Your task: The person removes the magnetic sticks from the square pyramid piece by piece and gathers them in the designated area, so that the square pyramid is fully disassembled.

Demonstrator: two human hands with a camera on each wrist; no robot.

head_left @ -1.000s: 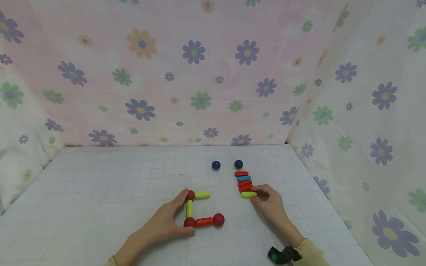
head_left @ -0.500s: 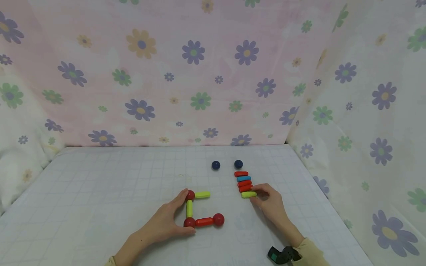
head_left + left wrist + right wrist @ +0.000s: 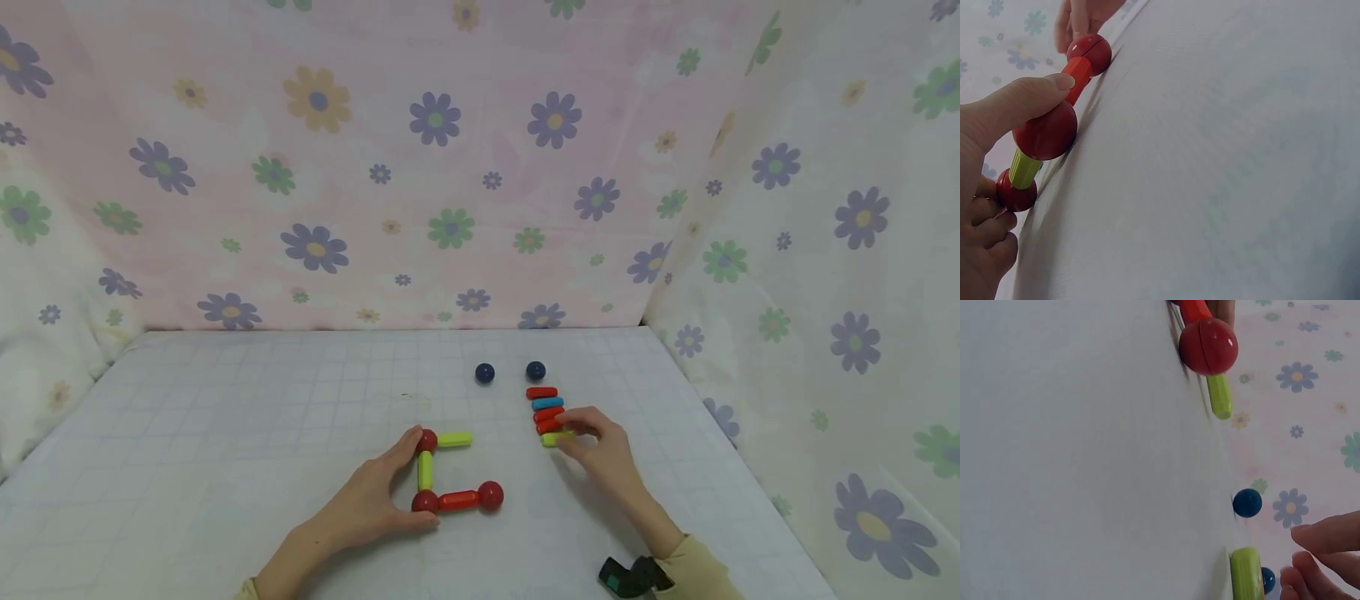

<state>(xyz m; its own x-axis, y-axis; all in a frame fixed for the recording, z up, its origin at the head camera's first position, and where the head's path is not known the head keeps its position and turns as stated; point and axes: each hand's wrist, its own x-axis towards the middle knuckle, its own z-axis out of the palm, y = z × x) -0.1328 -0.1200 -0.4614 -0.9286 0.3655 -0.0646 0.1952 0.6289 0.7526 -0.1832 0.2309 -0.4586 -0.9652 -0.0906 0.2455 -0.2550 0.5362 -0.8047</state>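
My left hand (image 3: pixel 367 504) holds an open-sided frame of magnetic sticks and balls, its thumb at the near red ball (image 3: pixel 425 502) and its fingers at the far red ball (image 3: pixel 427 441). A yellow-green stick (image 3: pixel 426 472) joins those two balls. Another yellow-green stick (image 3: pixel 454 439) points right from the far ball, and a red stick (image 3: pixel 458 500) links the near ball to a third red ball (image 3: pixel 491 496). My right hand (image 3: pixel 603 458) hovers over a row of loose sticks. In the right wrist view its fingertips are raised apart from the nearest yellow-green stick (image 3: pixel 1247 575).
Beyond that stick, red sticks and a blue stick (image 3: pixel 547 404) lie in the row. Two dark blue balls (image 3: pixel 485 373) sit farther back. A flowered curtain (image 3: pixel 360 167) borders the white table (image 3: pixel 225 417). A black device (image 3: pixel 633 577) is by the right sleeve.
My right hand's fingers have come off the yellow-green stick and risen a little, shifting left over the row. The left hand and the frame stay in place.
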